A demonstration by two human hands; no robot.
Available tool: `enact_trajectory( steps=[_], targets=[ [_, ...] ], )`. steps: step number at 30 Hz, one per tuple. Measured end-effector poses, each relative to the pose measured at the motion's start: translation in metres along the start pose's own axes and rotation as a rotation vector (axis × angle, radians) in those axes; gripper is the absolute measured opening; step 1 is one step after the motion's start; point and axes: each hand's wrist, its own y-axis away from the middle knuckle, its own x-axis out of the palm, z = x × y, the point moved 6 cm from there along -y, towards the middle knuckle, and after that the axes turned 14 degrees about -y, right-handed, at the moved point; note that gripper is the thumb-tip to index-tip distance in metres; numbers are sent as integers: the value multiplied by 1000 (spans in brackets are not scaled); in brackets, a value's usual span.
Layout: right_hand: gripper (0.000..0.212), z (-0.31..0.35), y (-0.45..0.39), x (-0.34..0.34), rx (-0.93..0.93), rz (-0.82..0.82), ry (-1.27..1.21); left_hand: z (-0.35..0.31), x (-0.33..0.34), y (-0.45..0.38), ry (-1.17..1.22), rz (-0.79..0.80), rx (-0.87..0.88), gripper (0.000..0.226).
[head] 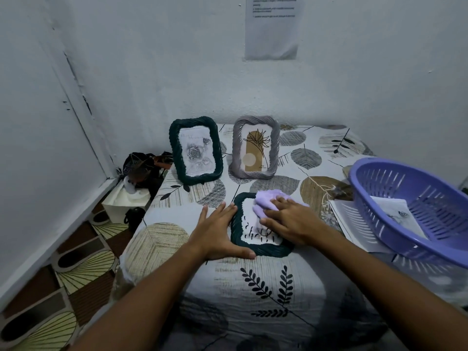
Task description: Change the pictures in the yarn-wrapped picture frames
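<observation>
A dark green yarn-wrapped frame (243, 245) lies flat on the patterned cloth, a plant drawing behind its glass. My left hand (217, 231) rests flat beside it, fingers straight along its left edge and thumb at its lower edge. My right hand (288, 221) presses a lilac cloth (266, 201) onto the glass, fingers spread over it. Behind stand two upright frames: a dark green one (196, 150) with a rose drawing and a grey one (255, 148) with a tan arch picture.
A purple slotted basket (415, 198) stands tilted at the right over loose printed sheets (354, 221). Dark bags and a white box (126, 198) crowd the floor left of the table. Walls close in behind and to the left.
</observation>
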Motion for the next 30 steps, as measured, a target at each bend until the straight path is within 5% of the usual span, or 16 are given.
enact_trajectory(
  steps=[2, 5, 11, 16, 20, 30],
  targets=[
    [102, -2, -12, 2, 35, -25, -3, 0, 0, -1, 6, 0, -2, 139],
    [78, 4, -24, 10, 64, -7, -54, -1, 0, -1, 7, -2, 1, 138],
    [77, 20, -7, 20, -3, 72, -131, -1, -1, -1, 20, -8, -2, 138],
    [103, 13, 5, 7, 16, 39, -14, -2, -2, 2, 23, 6, -4, 137],
    [74, 19, -14, 13, 101, 34, -9, -1, -1, 0, 29, -2, 2, 138],
    [98, 21, 0, 35, 16, 108, -92, 1, 0, -2, 27, -9, -4, 137]
  ],
)
